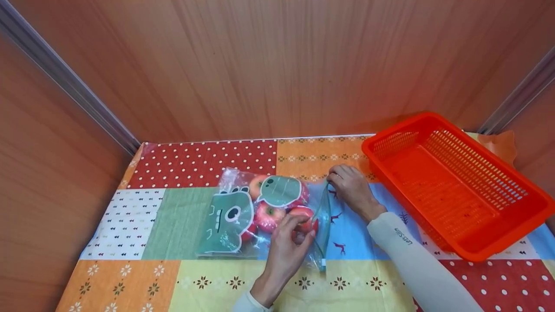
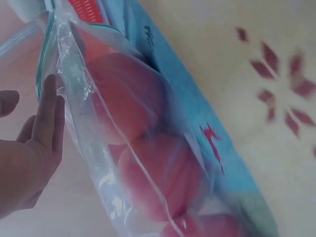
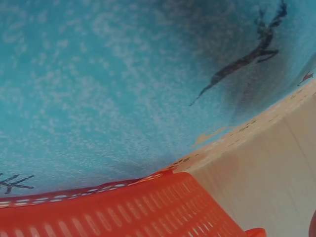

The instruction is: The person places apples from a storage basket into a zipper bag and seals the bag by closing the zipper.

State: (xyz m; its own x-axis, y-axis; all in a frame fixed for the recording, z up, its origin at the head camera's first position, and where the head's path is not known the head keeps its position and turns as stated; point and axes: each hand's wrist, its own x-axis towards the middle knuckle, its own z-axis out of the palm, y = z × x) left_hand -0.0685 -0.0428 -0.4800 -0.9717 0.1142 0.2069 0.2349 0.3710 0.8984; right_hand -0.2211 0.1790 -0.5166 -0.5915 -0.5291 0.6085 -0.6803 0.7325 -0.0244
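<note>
A clear zip bag printed with green cartoon monsters lies on the patchwork cloth, several red apples inside it. Its green-edged mouth faces right and gapes, with a white slider at the near end. My right hand pinches the far corner of that mouth. Beside the near part of the mouth is my left hand, thumb and fingers apart. In the left wrist view, the left hand's fingers are fairly straight against or close to the plastic; contact is unclear.
An orange-red plastic basket with slotted sides stands to the right, close to my right forearm; no items show inside. Wood-grain panels enclose the back and both sides. The patchwork cloth covers the table.
</note>
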